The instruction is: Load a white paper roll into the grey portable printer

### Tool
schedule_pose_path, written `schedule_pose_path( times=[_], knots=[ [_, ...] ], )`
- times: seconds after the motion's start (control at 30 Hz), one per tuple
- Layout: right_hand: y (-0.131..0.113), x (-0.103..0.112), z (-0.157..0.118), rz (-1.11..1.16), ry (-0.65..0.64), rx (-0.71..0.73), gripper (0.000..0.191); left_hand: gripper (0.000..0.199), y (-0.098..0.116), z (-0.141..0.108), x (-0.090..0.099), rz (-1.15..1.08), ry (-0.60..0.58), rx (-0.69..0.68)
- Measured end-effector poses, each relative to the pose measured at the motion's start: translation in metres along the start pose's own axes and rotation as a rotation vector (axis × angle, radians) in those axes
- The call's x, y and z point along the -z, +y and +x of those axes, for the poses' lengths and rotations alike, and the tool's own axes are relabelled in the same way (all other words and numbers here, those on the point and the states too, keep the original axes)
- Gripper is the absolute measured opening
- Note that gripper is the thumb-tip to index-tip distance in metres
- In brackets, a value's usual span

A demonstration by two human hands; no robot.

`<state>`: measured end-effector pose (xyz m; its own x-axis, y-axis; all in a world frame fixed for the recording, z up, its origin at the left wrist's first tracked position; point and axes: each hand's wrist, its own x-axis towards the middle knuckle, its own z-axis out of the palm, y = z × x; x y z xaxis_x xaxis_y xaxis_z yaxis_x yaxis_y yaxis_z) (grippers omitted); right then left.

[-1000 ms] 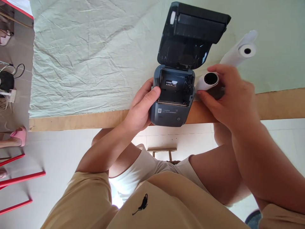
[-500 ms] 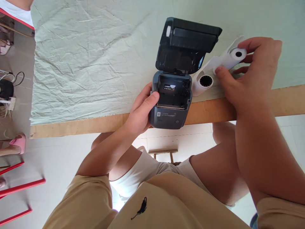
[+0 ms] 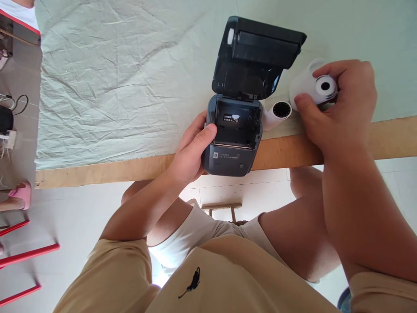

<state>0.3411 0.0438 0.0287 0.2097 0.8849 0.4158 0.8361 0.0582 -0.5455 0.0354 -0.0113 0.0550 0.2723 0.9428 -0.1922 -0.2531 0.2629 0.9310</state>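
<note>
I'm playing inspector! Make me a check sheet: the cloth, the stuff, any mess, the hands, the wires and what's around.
Surface: pale green cloth, wrinkled at left; wooden edge along the front.
Things: dark printer, its lid open; wide-cored white roll beside it; narrow-cored white roll farther right.
Clutter: dark object at the left edge, cut off, unclear.
Grip: left hand holds the printer's left side; right hand clasps the narrow-cored white roll.
Cables: dark cable loops beyond the cloth's left edge.
Surroundings: pink slipper on a foot, red bars at left.
</note>
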Motion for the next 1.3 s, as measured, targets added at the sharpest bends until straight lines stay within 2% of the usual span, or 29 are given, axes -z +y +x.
schedule_pose_path(
  times=[0.1, 0.23, 0.4, 0.53, 0.57, 0.7, 0.8, 0.87, 0.97, 1.07, 1.13, 1.17, 1.23, 1.27, 1.3],
  knots=[
    [0.000, 0.001, -0.001, 0.018, -0.033, -0.007, 0.077, 0.065, 0.000, 0.000, 0.001, 0.000, -0.021, 0.003],
    [0.000, 0.004, -0.003, -0.007, -0.063, 0.063, 0.069, 0.067, 0.000, 0.000, 0.001, -0.001, -0.027, 0.014],
    [0.005, 0.007, -0.004, 0.064, -0.040, 0.009, 0.092, 0.064, -0.005, 0.003, 0.004, 0.001, -0.028, -0.039],
    [0.013, 0.008, -0.002, 0.043, -0.092, 0.055, 0.073, 0.067, -0.010, 0.006, 0.009, 0.024, -0.057, -0.095],
    [0.014, 0.008, -0.001, 0.044, -0.098, 0.047, 0.073, 0.067, -0.011, 0.007, 0.010, 0.026, -0.063, -0.104],
    [0.014, 0.010, -0.004, 0.136, -0.131, 0.002, 0.093, 0.068, -0.013, 0.007, 0.012, 0.028, -0.082, -0.105],
    [0.015, 0.008, -0.004, 0.147, -0.140, 0.011, 0.084, 0.069, -0.013, 0.008, 0.012, 0.029, -0.080, -0.109],
    [0.017, 0.003, -0.002, 0.104, -0.111, 0.020, 0.078, 0.068, -0.014, 0.009, 0.011, 0.024, -0.084, -0.112],
    [0.022, -0.005, 0.000, 0.044, -0.050, 0.013, 0.080, 0.067, -0.013, 0.009, 0.011, 0.013, -0.087, -0.118],
    [0.028, -0.009, 0.000, 0.062, -0.034, 0.017, 0.088, 0.065, -0.012, 0.009, 0.009, 0.008, -0.085, -0.117],
    [0.035, -0.011, 0.000, 0.092, 0.003, 0.028, 0.086, 0.064, -0.012, 0.009, 0.009, 0.006, -0.079, -0.116],
    [0.038, -0.011, 0.002, 0.110, 0.050, 0.060, 0.080, 0.065, -0.012, 0.009, 0.009, 0.006, -0.078, -0.114],
    [0.042, -0.009, 0.007, 0.184, 0.219, 0.215, 0.065, 0.066, -0.012, 0.009, 0.008, 0.007, -0.075, -0.112],
    [0.041, -0.007, 0.009, 0.254, 0.320, 0.303, 0.062, 0.066, -0.012, 0.009, 0.008, 0.007, -0.071, -0.112],
    [0.038, -0.003, 0.011, 0.326, 0.357, 0.367, 0.063, 0.066, -0.011, 0.009, 0.007, 0.004, -0.066, -0.113]
  ],
)
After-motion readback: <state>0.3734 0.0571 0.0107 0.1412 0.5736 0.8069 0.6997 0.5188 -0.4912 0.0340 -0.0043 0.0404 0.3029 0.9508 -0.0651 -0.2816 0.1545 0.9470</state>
